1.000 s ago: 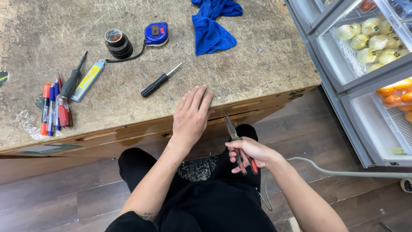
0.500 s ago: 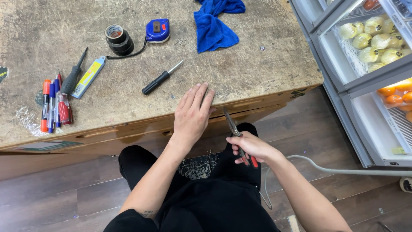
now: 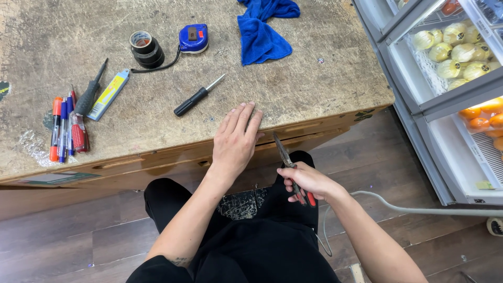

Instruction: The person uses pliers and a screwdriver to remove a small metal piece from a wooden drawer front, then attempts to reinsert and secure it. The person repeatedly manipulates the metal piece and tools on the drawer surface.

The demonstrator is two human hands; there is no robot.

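My left hand [image 3: 237, 139] lies flat, fingers together, on the front edge of a worn wooden workbench [image 3: 157, 105], holding nothing. My right hand [image 3: 306, 181] is below the bench edge, closed around the red handles of a pair of pliers [image 3: 287, 160] whose metal jaws point up toward the bench front. A black-handled screwdriver [image 3: 196, 96] lies on the bench just left of my left hand's fingertips.
On the bench: a blue cloth [image 3: 262, 34], a blue tape measure [image 3: 193, 38], rolls of black tape [image 3: 145, 49], a yellow-and-blue utility knife [image 3: 108, 94], a dark awl [image 3: 90, 96], several pens and markers [image 3: 63, 128]. A glass-fronted fruit cooler [image 3: 450, 68] stands at the right. A grey cable [image 3: 408, 207] runs along the floor.
The view has shifted slightly; my right hand with the pliers has moved a little upward toward the bench edge. My left hand stays flat on the bench.
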